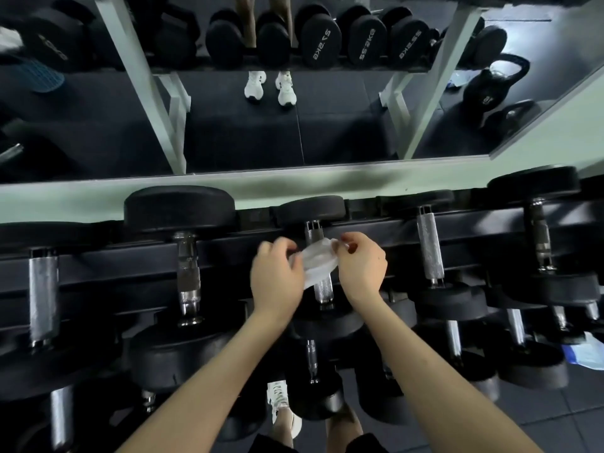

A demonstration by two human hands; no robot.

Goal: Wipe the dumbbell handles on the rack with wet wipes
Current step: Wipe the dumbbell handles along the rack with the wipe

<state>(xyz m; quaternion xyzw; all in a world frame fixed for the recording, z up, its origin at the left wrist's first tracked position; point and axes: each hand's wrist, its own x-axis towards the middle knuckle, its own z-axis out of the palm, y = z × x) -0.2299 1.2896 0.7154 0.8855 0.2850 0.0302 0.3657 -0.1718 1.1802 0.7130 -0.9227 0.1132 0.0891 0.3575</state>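
Note:
A white wet wipe (318, 263) is stretched between my two hands just above a dumbbell's knurled steel handle (323, 291) on the top row of the black rack (130, 256). My left hand (277, 276) grips the wipe's left end with curled fingers. My right hand (361, 266) pinches the wipe's upper right corner between thumb and fingertips. The wipe hides the middle of that handle. Other steel handles lie at left (188, 273) and at right (429, 250).
A mirror (261, 125) behind the rack reflects the dumbbells, white shoes and kettlebells. Lower rows of dumbbells sit below my forearms. A blue-white packet (586, 353) lies at the right edge. My shoe (281, 403) stands on the dark floor tiles.

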